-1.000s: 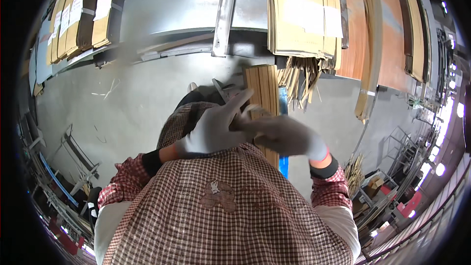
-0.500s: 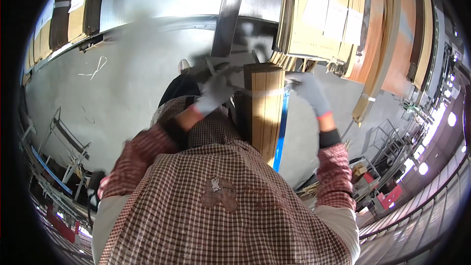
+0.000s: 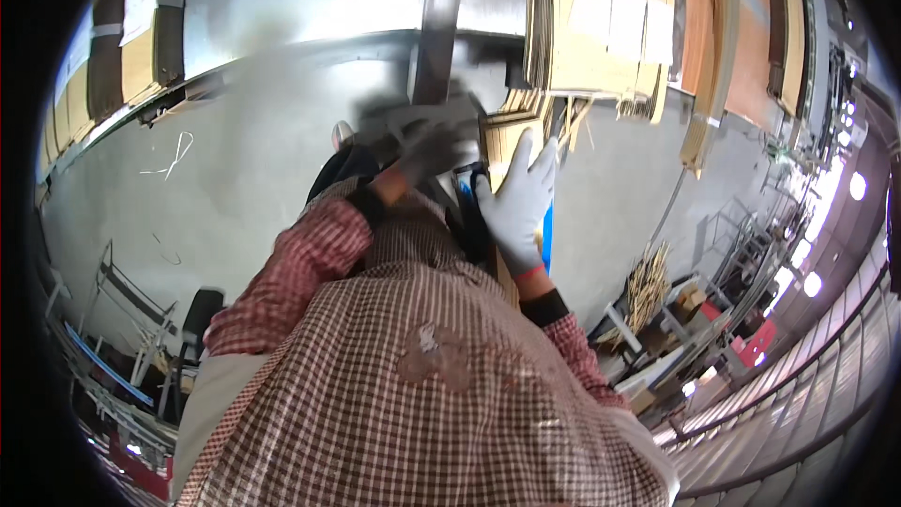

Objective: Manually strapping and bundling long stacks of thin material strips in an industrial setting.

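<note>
My right hand (image 3: pixel 519 202), in a pale grey glove, lies over a bundle of tan cardboard strips (image 3: pixel 511 138). Its fingers are spread, and nothing shows in them. Most of the bundle is hidden beneath that hand and arm. A blue strip (image 3: pixel 547 237) runs along the bundle's right side. My left hand (image 3: pixel 437 156), in a darker-looking glove, is just left of the bundle, beside a blurred dark fixture (image 3: pixel 404 120) at the near end of a metal beam (image 3: pixel 436 56). Motion smears its fingers, so I cannot make out what they hold.
Strapped cardboard stacks (image 3: pixel 601 28) stand on the metal table (image 3: pixel 300 0) ahead. A long strip bundle (image 3: pixel 696 131) juts over its edge at the right. A loose white strap (image 3: pixel 176 158) lies on the grey floor. Thin sticks (image 3: pixel 643 286) are heaped at the lower right.
My right hand has moved left from the bundle's far right side onto its top, with fingers now spread. A pale band seen across the bundle earlier no longer shows. My left hand has shifted slightly right.
</note>
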Demonstrator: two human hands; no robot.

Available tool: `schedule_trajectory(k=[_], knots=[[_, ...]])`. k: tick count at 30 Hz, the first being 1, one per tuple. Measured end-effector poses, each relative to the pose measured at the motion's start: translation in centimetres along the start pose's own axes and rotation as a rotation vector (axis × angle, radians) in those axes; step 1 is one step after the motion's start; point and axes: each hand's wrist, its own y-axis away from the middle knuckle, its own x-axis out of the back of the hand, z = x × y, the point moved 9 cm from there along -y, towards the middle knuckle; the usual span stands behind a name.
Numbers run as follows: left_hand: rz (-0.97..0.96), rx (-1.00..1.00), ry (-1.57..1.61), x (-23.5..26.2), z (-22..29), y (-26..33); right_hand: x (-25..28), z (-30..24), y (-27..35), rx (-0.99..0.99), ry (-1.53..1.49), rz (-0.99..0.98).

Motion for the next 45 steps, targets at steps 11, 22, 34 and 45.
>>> schedule_trajectory(k=[11,22,34,45], knots=[[0.456,-0.292,-0.127,3.5,16.8,0.0,0.0,7.1,1.2,-0.26,-1.406,-0.163],[0.666,-0.222,-0.358,1.6,18.5,1.2,4.8,7.8,-7.6,0.19,-0.351,-0.622],[0.668,-0.296,-0.554,1.5,19.9,0.9,-9.0,11.5,-11.3,0.747,0.563,-0.672],[0.167,-0.231,0.554,6.5,17.5,0.0,-2.7,27.2,0.2,-0.355,-1.623,-0.172]])
